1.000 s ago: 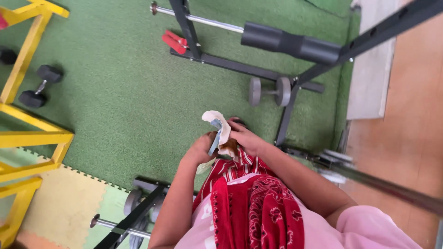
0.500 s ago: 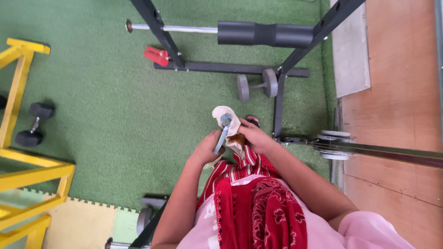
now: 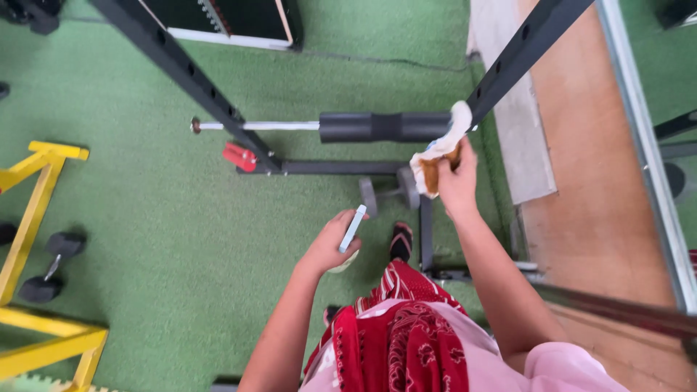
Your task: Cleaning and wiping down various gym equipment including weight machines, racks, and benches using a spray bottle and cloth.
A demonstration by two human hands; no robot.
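While the right hand (image 3: 457, 181) grips a cream cloth (image 3: 438, 152) stained brown, pressing it against the black slanted rack upright (image 3: 524, 54), the left hand (image 3: 334, 245) sits lower, closed around a small flat pale-blue object (image 3: 353, 227), well apart from the cloth. Beside the upright, a barbell (image 3: 290, 125) with a black foam pad (image 3: 383, 126) lies across the rack. Below the pad, a grey dumbbell (image 3: 388, 192) rests on the green turf (image 3: 145, 218); a red clip (image 3: 239, 156) lies left of it. A yellow frame (image 3: 33, 210) stands far left of the upright.
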